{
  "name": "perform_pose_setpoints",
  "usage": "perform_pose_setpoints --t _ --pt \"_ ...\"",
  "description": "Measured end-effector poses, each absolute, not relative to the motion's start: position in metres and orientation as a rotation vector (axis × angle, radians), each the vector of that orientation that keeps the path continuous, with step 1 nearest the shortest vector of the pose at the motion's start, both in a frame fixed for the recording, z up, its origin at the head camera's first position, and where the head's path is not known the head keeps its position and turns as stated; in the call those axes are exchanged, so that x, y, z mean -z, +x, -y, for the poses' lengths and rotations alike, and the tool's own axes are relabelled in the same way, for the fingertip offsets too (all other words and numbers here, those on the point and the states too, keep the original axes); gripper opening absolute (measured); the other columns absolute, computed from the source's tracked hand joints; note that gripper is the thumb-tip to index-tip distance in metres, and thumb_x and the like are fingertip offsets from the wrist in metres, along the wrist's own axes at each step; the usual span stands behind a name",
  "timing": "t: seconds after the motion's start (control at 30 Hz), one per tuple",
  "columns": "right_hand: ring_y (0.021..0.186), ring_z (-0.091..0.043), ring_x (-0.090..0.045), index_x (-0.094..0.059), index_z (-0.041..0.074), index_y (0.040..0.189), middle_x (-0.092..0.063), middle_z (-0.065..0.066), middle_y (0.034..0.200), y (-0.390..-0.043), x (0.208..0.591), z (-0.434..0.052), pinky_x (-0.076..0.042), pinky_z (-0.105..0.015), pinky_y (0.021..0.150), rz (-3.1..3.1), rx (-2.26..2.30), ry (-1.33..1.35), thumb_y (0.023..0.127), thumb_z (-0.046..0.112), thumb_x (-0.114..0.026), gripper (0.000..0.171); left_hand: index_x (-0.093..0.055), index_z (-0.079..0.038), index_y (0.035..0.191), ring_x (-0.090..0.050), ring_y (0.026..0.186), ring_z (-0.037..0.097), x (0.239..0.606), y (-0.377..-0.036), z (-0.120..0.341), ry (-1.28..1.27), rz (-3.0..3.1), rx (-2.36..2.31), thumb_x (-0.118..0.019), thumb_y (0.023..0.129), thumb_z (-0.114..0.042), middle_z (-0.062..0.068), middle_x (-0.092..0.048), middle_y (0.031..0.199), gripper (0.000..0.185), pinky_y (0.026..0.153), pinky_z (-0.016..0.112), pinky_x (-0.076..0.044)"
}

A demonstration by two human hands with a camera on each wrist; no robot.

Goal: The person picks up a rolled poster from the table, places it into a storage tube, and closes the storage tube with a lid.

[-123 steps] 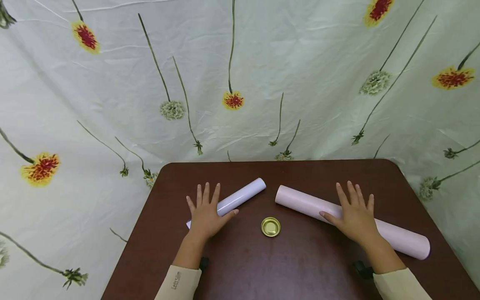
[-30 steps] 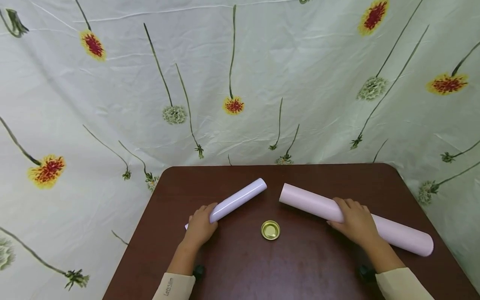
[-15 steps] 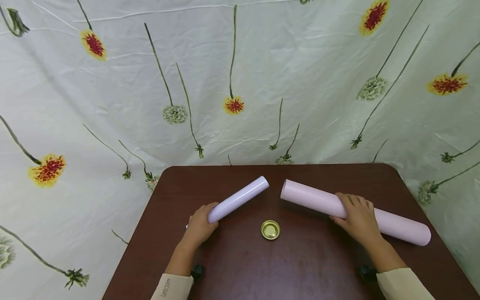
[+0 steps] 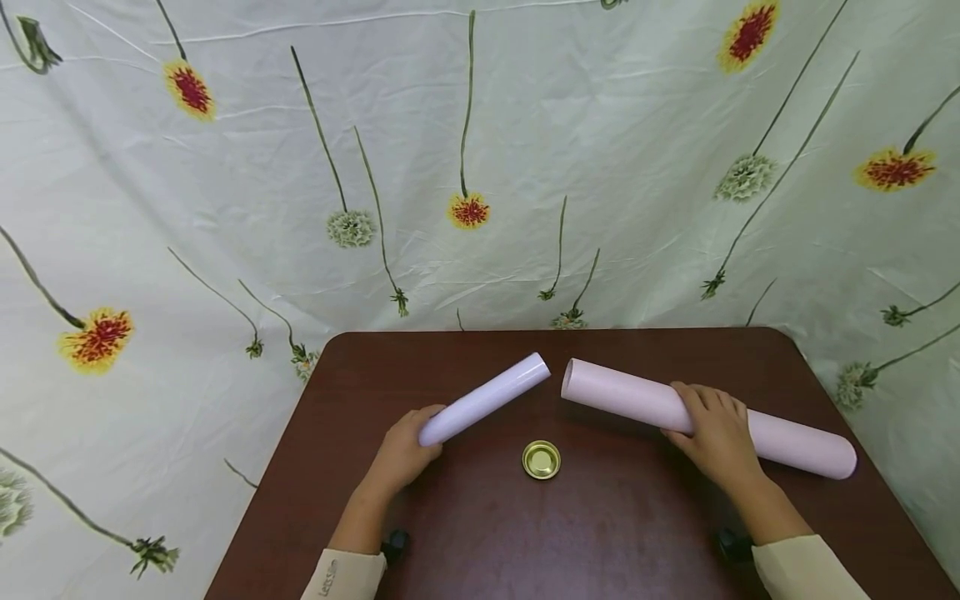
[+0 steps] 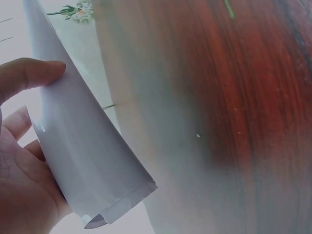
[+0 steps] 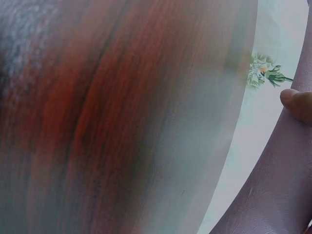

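My left hand (image 4: 408, 450) grips a glossy white roll (image 4: 487, 397) near its lower left end, which slants up toward the middle of the table. In the left wrist view the thumb lies across the white roll (image 5: 87, 126), and its near end shows a loose overlapping edge. Around the middle of a longer, thicker pink roll (image 4: 622, 393) my right hand (image 4: 716, 437) has its fingers wrapped. The right wrist view catches only the thumb on the pink roll (image 6: 273, 175). The two rolls' inner ends stand close together, a small gap between them.
A small round gold dish (image 4: 541, 460) sits on the dark brown table (image 4: 555, 542) between the hands. Behind the table hangs a pale cloth (image 4: 637, 125) printed with flowers. A dark wrist device (image 4: 395, 546) shows below the left hand.
Both hands were spread over the rolls at first, then closed round them. The white roll has since shifted right toward the pink one; the pink roll's right end has risen in view.
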State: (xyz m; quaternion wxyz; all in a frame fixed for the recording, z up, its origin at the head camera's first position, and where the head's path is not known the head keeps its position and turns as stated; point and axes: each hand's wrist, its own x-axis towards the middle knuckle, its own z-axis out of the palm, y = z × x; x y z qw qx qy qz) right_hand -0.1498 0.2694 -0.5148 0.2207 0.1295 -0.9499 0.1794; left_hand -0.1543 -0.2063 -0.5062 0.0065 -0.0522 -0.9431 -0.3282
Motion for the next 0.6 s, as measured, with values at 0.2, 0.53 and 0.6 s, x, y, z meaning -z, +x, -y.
perform_pose_setpoints --t 0.2,0.53,0.6 --pt "0.115 -0.043 -0.051 -0.053 0.012 0.139 -0.059 -0.021 0.121 -0.1510 0.5146 -0.2700 -0.033 -0.062 0.094 2.607 -0.509 0.371 0.067 0.016 -0.093 0.083 -0.064 -0.015 0.134 -0.064 0.108 0.030 0.5021 -0.1536 0.2038 -0.203 2.930 1.041 -0.076 0.080 -0.004 0.013 -0.068 0.123 0.057 0.092 0.050 -0.049" --pt "0.113 -0.041 -0.054 -0.052 0.017 0.141 -0.058 -0.020 0.118 -0.1531 0.5150 -0.2714 -0.031 -0.063 0.096 2.610 -0.494 0.404 0.066 0.015 -0.093 0.085 -0.065 -0.017 0.134 -0.064 0.109 0.029 0.4992 -0.1521 0.2018 -0.235 2.949 1.053 -0.076 0.081 -0.002 0.011 -0.068 0.125 0.056 0.092 0.051 -0.050" --pt "0.114 -0.042 -0.053 -0.051 0.018 0.141 -0.058 -0.020 0.118 -0.1533 0.5140 -0.2719 -0.031 -0.063 0.096 2.611 -0.485 0.403 0.066 0.015 -0.093 0.085 -0.065 -0.017 0.134 -0.063 0.110 0.029 0.4989 -0.1523 0.2011 -0.242 2.951 1.058 -0.076 0.081 -0.002 0.011 -0.068 0.126 0.057 0.092 0.051 -0.050"
